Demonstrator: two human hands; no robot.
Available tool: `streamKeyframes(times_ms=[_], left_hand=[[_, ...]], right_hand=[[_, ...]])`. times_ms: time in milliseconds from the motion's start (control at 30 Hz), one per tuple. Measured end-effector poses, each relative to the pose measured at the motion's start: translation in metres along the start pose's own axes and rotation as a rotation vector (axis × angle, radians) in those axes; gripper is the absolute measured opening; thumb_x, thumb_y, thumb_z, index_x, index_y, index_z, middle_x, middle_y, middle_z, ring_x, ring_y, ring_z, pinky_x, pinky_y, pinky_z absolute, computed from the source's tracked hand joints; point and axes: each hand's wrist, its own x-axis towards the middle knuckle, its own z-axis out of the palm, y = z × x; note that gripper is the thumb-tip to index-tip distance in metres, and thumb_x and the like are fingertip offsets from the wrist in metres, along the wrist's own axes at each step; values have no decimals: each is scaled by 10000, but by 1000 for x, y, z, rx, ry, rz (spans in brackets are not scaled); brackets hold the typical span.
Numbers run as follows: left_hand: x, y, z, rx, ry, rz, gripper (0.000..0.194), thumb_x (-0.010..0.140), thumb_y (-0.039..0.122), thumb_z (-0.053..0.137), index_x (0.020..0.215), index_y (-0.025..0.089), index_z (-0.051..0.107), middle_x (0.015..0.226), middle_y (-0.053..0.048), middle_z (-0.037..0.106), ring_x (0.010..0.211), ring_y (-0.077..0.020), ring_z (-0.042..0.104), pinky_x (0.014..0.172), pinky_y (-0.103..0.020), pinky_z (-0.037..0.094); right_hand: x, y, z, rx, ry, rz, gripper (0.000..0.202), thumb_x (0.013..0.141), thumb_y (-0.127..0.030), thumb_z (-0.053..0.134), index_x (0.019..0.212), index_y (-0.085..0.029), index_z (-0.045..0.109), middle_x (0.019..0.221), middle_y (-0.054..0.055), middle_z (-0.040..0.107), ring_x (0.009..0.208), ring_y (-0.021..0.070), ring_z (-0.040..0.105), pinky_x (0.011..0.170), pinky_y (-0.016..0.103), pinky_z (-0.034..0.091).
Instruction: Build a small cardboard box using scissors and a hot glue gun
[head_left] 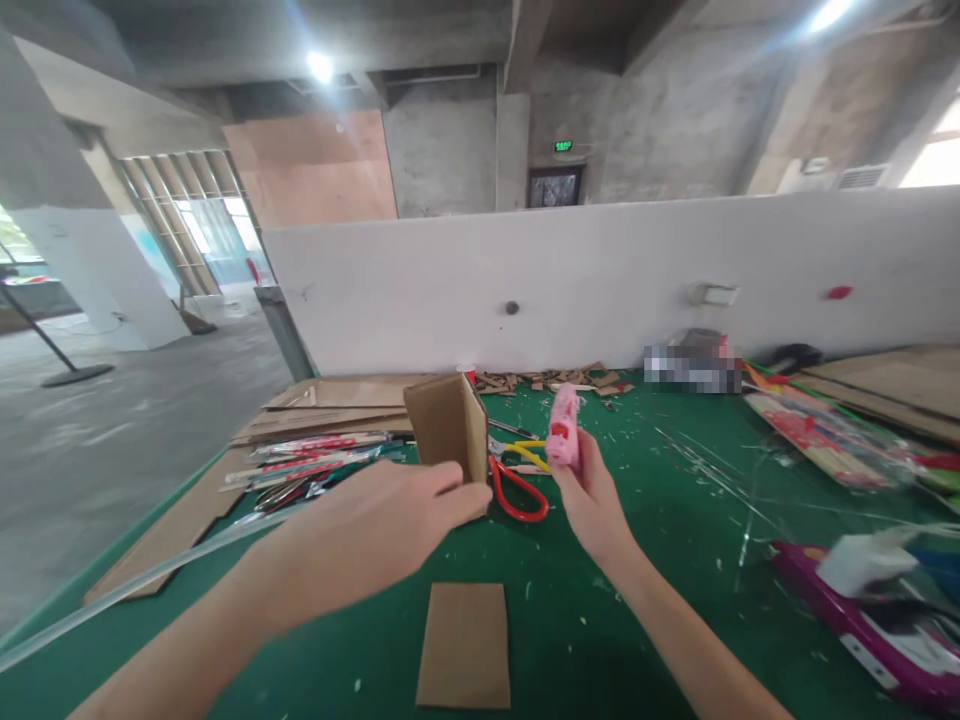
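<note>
My left hand grips the lower edge of a folded brown cardboard piece and holds it upright over the green table. My right hand holds a pink glue gun upright, just right of the cardboard. Between the two hands, red-handled scissors and yellow-handled scissors lie on the table. A flat rectangle of cardboard lies in front of me, below both hands.
Cardboard sheets and a bundle of packaged sticks lie at the left. Cardboard scraps line the white partition wall. Colourful packages and a purple-white object sit at the right. A clear tube crosses the left edge.
</note>
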Motion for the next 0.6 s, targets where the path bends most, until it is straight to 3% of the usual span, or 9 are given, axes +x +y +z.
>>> streamKeyframes(times_ms=[67, 233, 333, 467, 600], left_hand=[[8, 7, 9, -149, -124, 51, 354, 924, 226, 347, 1194, 259, 572, 1023, -59, 655, 825, -165, 633, 738, -257, 471], [28, 8, 33, -462, -187, -57, 366, 957, 339, 280, 1168, 262, 568, 1077, -49, 652, 953, -194, 611, 815, -295, 456], [33, 5, 46, -590, -179, -157, 358, 952, 386, 287, 1148, 264, 561, 1072, -38, 646, 954, -190, 596, 802, -284, 446], [36, 5, 57, -692, -126, -227, 358, 939, 408, 316, 1160, 254, 552, 965, -25, 655, 785, -165, 584, 676, -254, 424], [37, 8, 68, -783, -63, -231, 358, 924, 395, 358, 1194, 238, 533, 873, -15, 641, 704, -147, 548, 632, -238, 401]], right_hand=[[-3, 2, 6, 53, -28, 6, 406, 853, -350, 517, 1217, -192, 433, 1129, 100, 599, 989, 197, 604, 860, 330, 482], [-19, 15, 19, 123, 11, 35, 372, 840, -265, 517, 1191, -183, 424, 1107, 108, 610, 957, 185, 625, 837, 313, 501], [-27, 17, 16, 47, 64, 39, 376, 832, -239, 516, 1191, -182, 420, 1065, 99, 625, 882, 178, 627, 769, 299, 510], [-33, 13, 10, -27, 92, 43, 419, 826, -262, 523, 1213, -177, 387, 961, 73, 646, 719, 155, 617, 640, 263, 502], [-41, 9, 15, -15, -23, 0, 397, 833, -283, 524, 1197, -191, 395, 963, 77, 664, 744, 169, 640, 636, 264, 504]])
